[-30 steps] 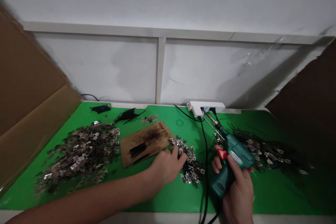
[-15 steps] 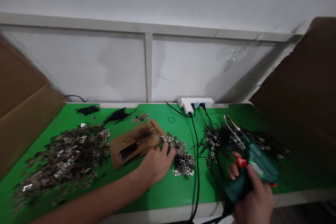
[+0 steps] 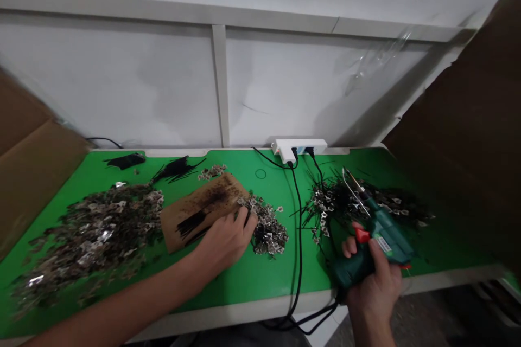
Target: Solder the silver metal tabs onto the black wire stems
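A: Nearest the viewer, what is the right hand (image 3: 375, 284) doing?

B: Its fingers are clenching the grip of a soldering gun (image 3: 388, 237) above the right part of the green bench (image 3: 240, 284). Compared with a second earlier, the tool is standing farther from the left hand (image 3: 223, 241), so it is probably heating nothing under that hand.

A: How is the gun looking?

B: It is showing a dark green body, a red trigger (image 3: 361, 234) and a slim metal tip slanting up and left.

A: And the left fingers?

B: They are bending at the edge of a small heap of silvery pieces (image 3: 271, 229); whether they are pinching one, I cannot tell.

A: Beyond?

B: A stained brown pad (image 3: 173, 217) is carrying dark strands (image 3: 191, 222); a white power strip (image 3: 305, 145) is lying along the far edge.
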